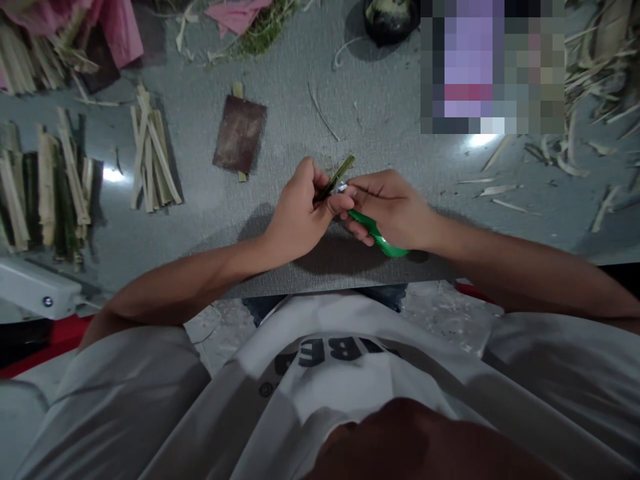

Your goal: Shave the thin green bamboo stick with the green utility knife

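Note:
My left hand (300, 210) is closed around a thin green-brown bamboo strip (341, 172), whose tip sticks up and to the right past my fingers. My right hand (387, 207) grips a knife with a green handle (380, 240); its small metal blade (343, 189) rests against the strip beside my left thumb. Both hands meet over the grey table (300, 120), near its front edge.
Bundles of cut bamboo strips (150, 160) lie at the left, with more at the far left (45, 187). A brown sanding pad (240, 133) lies behind my hands. Shavings and scraps (590, 80) cover the right side. A dark round object (390, 17) sits at the back.

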`<control>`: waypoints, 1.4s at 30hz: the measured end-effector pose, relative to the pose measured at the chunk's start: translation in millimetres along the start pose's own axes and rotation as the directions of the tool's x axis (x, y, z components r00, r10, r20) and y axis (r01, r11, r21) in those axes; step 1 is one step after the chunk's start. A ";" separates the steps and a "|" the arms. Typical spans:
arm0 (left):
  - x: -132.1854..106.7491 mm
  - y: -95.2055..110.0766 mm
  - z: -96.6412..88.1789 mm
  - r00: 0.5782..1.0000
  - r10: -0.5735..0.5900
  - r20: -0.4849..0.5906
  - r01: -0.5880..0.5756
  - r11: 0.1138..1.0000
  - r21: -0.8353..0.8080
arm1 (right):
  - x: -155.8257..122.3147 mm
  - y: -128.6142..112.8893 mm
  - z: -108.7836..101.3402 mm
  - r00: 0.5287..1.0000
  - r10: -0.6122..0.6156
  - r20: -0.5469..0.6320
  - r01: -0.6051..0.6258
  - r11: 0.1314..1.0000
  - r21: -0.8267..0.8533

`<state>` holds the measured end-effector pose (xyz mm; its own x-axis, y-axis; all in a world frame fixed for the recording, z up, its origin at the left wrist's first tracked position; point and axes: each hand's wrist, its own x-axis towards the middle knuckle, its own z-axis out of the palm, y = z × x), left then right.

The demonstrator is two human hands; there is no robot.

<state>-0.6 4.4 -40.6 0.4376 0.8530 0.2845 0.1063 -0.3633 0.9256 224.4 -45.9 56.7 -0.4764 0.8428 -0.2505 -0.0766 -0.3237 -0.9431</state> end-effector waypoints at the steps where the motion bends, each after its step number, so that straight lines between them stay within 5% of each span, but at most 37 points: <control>1: -0.3 2.9 -0.1 1.000 -0.011 0.011 0.011 1.000 -0.014 | 1.1 -0.4 -2.4 0.999 0.010 0.031 -0.010 1.000 0.017; 8: -5.7 27.9 1.0 0.981 -0.194 0.015 0.194 0.981 -0.028 | 7.4 -3.1 -19.9 0.963 0.121 0.241 -0.150 0.983 0.104; 19: -0.5 29.4 -1.4 0.988 -0.155 -0.021 0.155 0.988 0.021 | 3.0 3.4 -2.9 0.998 0.012 0.068 -0.016 0.998 0.060; 30: -8.5 30.2 1.2 0.987 -0.161 0.025 0.161 0.987 -0.026 | 8.3 -3.4 -17.2 0.958 0.079 0.275 -0.126 0.980 0.156; 39: -7.4 21.5 -2.2 0.995 -0.093 -0.034 0.096 0.989 0.113 | 3.1 6.8 -1.0 0.998 0.026 0.052 -0.031 0.995 0.091; 42: -5.5 19.4 -2.1 0.997 -0.077 -0.028 0.079 0.992 0.103 | 4.4 6.6 -1.5 0.998 -0.004 0.069 -0.003 0.995 0.104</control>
<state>-2.8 -6.6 -23.7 0.4030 0.8885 0.2193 0.2321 -0.3310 0.9146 223.1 -43.7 49.0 -0.5353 0.8125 -0.2309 -0.1663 -0.3693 -0.9143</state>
